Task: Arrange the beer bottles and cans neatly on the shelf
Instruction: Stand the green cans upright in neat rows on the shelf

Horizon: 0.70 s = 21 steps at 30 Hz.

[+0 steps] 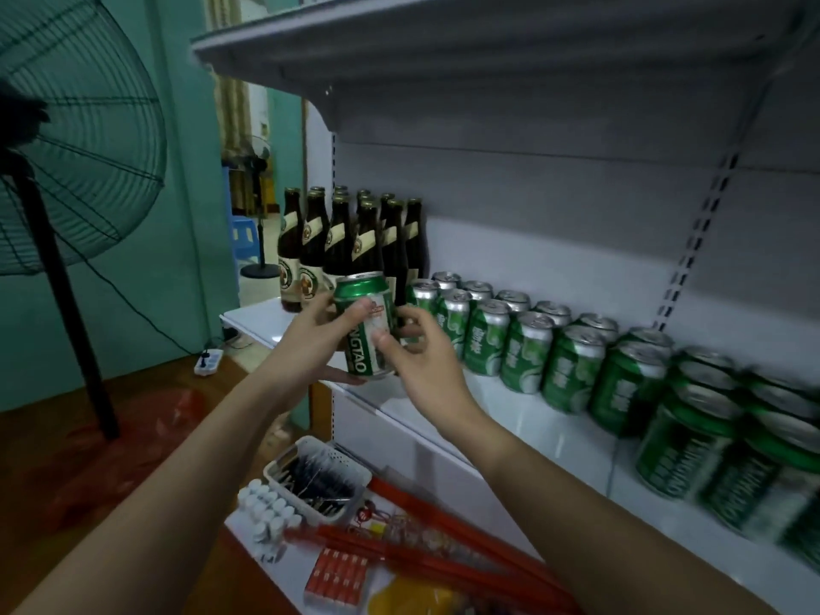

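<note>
Forearms: both reach up from the lower edge toward the white metal shelf (523, 419).
Left hand (310, 344): fingers curled round the green aluminium Tsingtao beer can (364, 324), cupping its left side and base.
Right hand (421, 357): thumb and fingers pinch the can's right side.
Can: upright, lifted off the shelf, between both hands.
Beyond the hands: dark brown glass beer bottles (341, 241), close-packed.
Right of the hands: double row of green cans (528, 344).
Risk: pushed in carelessly, the can could knock a front bottle or topple the neighbouring cans.
Risk: set down near the shelf's front lip, it might tip off.
</note>
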{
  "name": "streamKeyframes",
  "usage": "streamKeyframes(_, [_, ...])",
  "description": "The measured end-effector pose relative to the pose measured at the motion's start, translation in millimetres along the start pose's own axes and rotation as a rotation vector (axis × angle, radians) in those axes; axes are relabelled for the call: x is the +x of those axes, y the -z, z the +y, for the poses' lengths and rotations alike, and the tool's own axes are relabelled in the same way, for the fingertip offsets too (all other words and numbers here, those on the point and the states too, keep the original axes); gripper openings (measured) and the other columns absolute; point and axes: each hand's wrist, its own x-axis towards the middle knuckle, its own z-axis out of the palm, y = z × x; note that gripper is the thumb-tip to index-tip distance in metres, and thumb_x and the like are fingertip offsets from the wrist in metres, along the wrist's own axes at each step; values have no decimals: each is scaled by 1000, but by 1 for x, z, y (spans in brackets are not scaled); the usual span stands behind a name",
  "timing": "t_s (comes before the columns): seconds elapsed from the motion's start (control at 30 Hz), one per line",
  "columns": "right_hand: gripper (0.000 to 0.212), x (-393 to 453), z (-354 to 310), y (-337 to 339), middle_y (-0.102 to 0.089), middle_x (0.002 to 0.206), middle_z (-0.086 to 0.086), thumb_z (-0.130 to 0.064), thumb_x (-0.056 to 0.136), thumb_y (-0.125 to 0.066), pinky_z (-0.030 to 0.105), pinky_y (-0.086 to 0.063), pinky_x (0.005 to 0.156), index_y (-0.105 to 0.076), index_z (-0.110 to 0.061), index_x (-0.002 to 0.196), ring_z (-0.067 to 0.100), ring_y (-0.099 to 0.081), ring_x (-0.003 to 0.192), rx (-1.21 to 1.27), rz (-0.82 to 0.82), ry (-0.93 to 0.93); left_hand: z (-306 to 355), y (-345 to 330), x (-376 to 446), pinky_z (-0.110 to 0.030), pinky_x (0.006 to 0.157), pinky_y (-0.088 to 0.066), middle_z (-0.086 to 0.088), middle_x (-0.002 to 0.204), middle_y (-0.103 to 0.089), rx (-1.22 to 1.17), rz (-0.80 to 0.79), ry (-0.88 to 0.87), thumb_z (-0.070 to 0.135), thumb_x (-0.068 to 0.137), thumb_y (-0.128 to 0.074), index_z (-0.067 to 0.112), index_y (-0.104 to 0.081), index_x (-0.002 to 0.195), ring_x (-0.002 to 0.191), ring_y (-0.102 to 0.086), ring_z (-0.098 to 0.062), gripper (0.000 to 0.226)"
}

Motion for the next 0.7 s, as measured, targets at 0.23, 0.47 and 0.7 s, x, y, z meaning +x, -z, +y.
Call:
streamKeyframes(0.23, [34,-71,-25,96,-56,115,-21,-42,90,-69,24,-51,88,-51,-46,119,4,-57,111,14,56,-16,35,-99,-57,-54,71,-60,5,117,-70,2,-151,20,47,83,-69,29,-59,127,98,-72,-19,49])
streamKeyframes(0.47, [39,-138,-51,185,-68,110,-10,-28,85,-78,37,-56,91,-55,-42,113,12,-66,106,34,183,17,57,-192,-100,-47,78,-60,7,115,-72,90,-296,-34,55,77,-68,35,-52,132,98,-72,-15,60])
streamKeyframes(0.7, [37,-200,-78,283,-70,106,-11,-29,83,-79,30,-57,84,-56,-38,111,5,-67,97,-64,379,86,98,-296,-121,-34,70,-61,2,107,-74,192,-474,-152,55,71,-73,35,-52,128,93,-73,-15,64])
